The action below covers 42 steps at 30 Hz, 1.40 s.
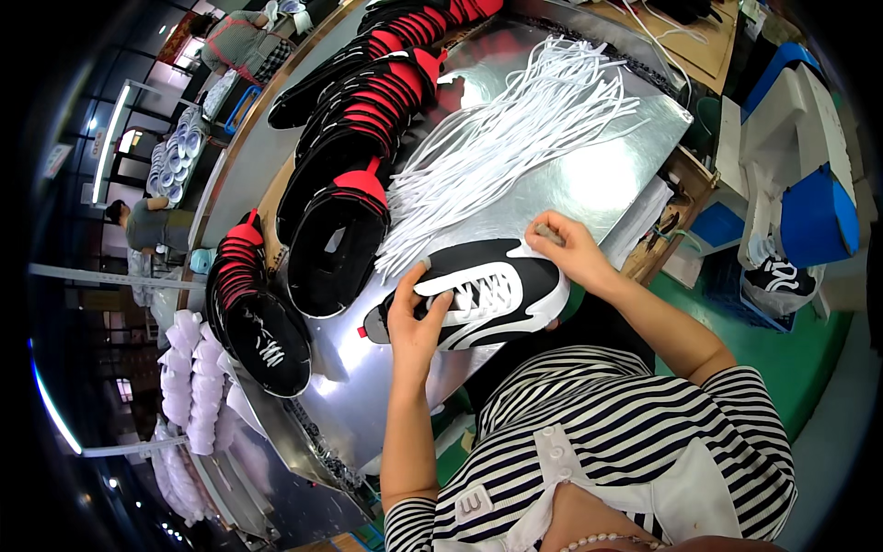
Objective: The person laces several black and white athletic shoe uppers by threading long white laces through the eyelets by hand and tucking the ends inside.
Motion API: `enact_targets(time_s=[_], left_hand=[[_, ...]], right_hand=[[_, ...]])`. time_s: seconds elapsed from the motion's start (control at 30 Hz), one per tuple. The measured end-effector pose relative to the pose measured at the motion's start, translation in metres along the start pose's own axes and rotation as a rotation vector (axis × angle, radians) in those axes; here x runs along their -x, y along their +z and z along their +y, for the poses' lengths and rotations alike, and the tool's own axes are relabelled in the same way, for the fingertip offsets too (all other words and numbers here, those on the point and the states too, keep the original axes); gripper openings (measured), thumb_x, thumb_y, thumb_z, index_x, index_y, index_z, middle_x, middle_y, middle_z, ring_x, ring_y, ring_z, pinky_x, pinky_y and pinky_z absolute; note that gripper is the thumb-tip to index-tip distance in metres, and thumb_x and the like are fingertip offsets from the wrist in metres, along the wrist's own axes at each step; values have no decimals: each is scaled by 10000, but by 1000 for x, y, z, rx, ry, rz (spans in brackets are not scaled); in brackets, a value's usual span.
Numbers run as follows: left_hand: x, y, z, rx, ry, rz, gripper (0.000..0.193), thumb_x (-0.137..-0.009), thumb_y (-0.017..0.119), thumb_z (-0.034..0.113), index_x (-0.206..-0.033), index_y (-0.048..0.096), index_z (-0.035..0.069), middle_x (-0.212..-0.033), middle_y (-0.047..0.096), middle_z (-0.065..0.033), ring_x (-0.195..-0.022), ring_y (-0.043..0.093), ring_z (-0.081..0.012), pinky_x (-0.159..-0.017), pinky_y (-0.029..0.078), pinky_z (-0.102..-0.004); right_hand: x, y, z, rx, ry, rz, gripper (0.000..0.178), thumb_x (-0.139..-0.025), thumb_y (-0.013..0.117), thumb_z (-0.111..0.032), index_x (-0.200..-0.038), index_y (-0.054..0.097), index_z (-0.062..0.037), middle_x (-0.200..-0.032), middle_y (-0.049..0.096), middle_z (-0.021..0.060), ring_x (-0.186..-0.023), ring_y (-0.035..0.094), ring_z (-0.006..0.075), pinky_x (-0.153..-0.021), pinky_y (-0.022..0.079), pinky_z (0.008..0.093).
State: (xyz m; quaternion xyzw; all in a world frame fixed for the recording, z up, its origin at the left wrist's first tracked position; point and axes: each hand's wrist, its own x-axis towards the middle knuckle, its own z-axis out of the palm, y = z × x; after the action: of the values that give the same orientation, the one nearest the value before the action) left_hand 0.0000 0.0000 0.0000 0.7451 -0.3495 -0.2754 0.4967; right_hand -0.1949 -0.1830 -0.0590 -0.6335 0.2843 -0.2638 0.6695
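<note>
A black-and-white shoe upper [487,294] with white laces crossed over its tongue lies in front of me above the metal tabletop's near edge. My left hand [416,313] grips it near the heel end, where a small red tab shows, with the thumb on top. My right hand [568,253] is closed with curled fingers at the far edge of the upper, the thumb touching its white trim. A small beige piece shows between those fingers; whether it is a finger wrap or an object is unclear. Beyond the upper lies a spread bundle of white shoelaces [506,138].
Nested rows of black-and-red shoe uppers [359,120] stand at the far left, with a shorter row [262,322] nearer me. The metal tabletop [607,175] has raised edges. At right are a white-and-blue machine [800,156] and a blue crate [750,299]. Other people work in the left background.
</note>
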Motion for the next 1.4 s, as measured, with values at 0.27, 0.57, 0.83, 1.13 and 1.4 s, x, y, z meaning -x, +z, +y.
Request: enact_targets(time_s=[0.27,0.57,0.83,1.13,1.4], left_hand=[[16,-19,26,356,4,-281,298,-854,593,-52,-1148,626,-19,-952,694,-92,-862,660,-146,-827,502,-277],[13,-31,2,28,-6,-227,439,-906,633,3,-1321,489,18,-1104,648,-60,-1013,602,-109,-875,468,-238],[21,-55,18,552,41,-335,224,-862,660,-27,-1084,660,-6,-987,693,-61,-926,653,-122,-833,516,-260],[21,-44,21,545,1,-506,236,-887,686,31,-1109,605,32,-1017,649,-14,-914,618,-75,-804,503,-233],[27,-36,28,400,-20,-484,206,-851,692,22,-1048,633,47,-969,648,-5,-841,584,-59,-742,476,-220]], right_hand=[[18,-20,8,-839,194,50,124,-981,579,-149,-1043,573,-42,-842,543,2,-534,369,13,-456,260,164],[22,6,-3,-926,283,-109,120,-992,565,-166,-1024,563,-51,-849,568,13,-515,376,22,-436,265,169],[19,-17,-7,-878,114,-17,132,-985,575,-173,-1027,564,-48,-824,556,2,-511,367,5,-421,264,167],[74,64,-41,-912,432,-423,269,-951,609,-192,-1167,561,-40,-1062,632,67,-775,619,108,-665,504,215],[82,54,-48,-984,466,-454,325,-954,600,-232,-1201,545,-27,-1100,629,83,-846,620,136,-722,506,235]])
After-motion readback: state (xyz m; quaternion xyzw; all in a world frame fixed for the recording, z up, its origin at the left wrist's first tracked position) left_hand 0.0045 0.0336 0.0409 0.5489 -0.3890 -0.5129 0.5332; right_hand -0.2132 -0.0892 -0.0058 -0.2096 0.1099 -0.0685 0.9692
